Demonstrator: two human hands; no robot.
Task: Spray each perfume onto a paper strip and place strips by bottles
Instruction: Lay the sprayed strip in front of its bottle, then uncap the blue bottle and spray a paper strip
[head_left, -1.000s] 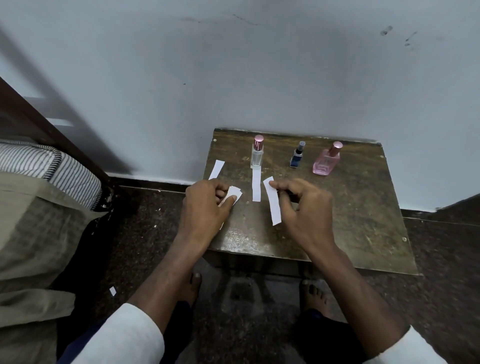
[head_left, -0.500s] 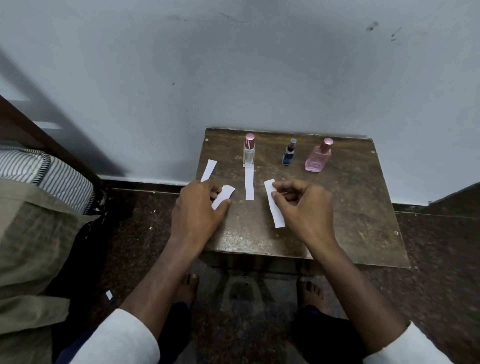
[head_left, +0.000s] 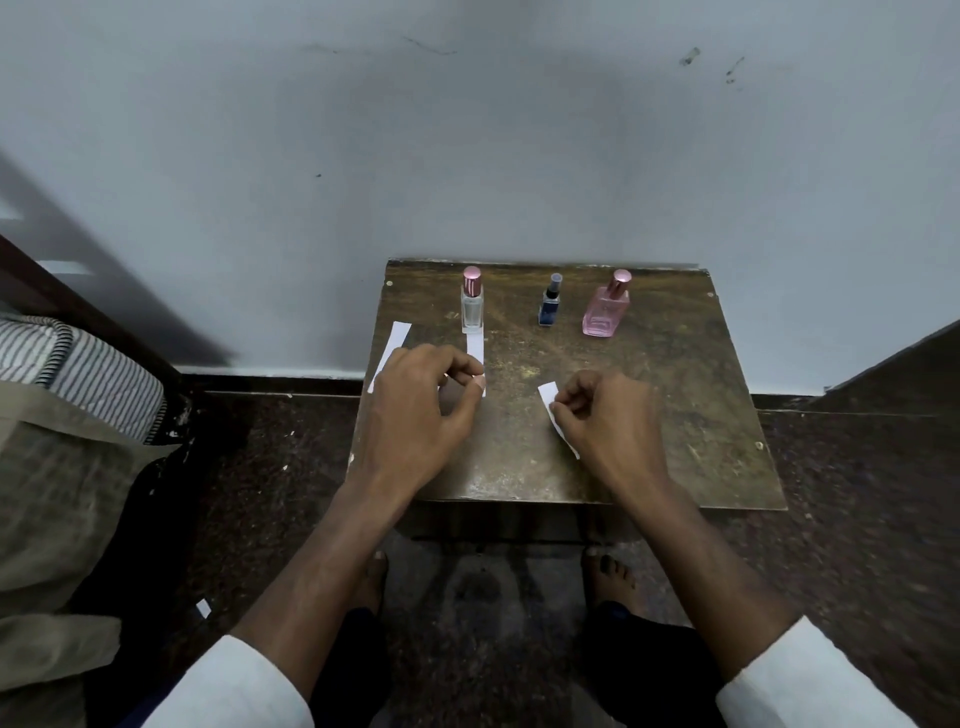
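White paper strip (head_left: 554, 413), pinched at its left edge by the right hand (head_left: 610, 421), fingers curled shut on it; long axis runs near to far, tilted slightly left at the far end. The small dark-blue glass bottle (head_left: 549, 305) stands straight beyond it, well apart, nearer the right hand than the left. Left hand (head_left: 415, 410) loosely curled, thumb and fingers narrow; whether it holds paper cannot be told. Count: three bottles, namely the clear glass bottle with pink cap (head_left: 471, 301), the blue, and the pink glass bottle (head_left: 605, 306); three strips visible, one lying (head_left: 475, 347) before the clear bottle, one (head_left: 390, 349) at the left edge of the worn brown wooden table (head_left: 675, 405)
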